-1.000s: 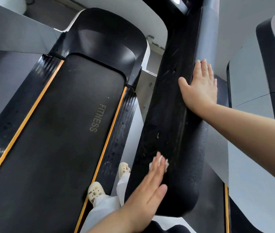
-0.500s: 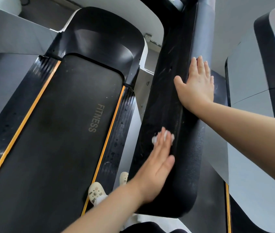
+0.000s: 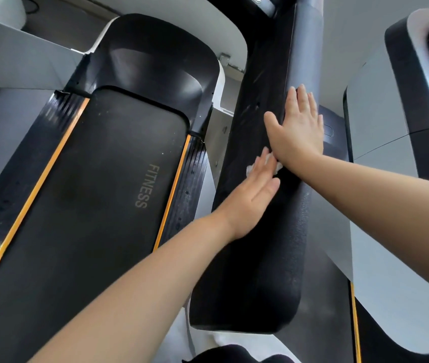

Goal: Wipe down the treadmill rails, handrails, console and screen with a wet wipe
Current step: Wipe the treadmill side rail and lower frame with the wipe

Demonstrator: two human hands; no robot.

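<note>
1. Gym floor and pale machine housings frame the scene; a treadmill belt [image 3: 98, 195] marked FITNESS with orange edge lines runs along the left, and a broad black handrail [image 3: 255, 244] slopes up the middle.
2. Left hand [image 3: 250, 203] lies flat, fingers straight and together, pressing the wipe [image 3: 265, 165] onto the handrail's inner face; only a crumpled white edge shows past the fingertips.
3. Right hand [image 3: 297, 129] is open, palm flat on the handrail just above, its heel touching or nearly touching the wipe; it grips nothing.
4. Handling, as a judgement: the wipe looks thin, limp and damp, so it will bunch and slide out unless pinned under a flat palm or pinched at a fold. The handrail is rigid, its lower part textured, so it likely drags on the wipe.
5. Hidden: most of the wipe sits under the left hand. Console and screen are cut off at the top edge. Dampness on the black surface is hard to judge.
</note>
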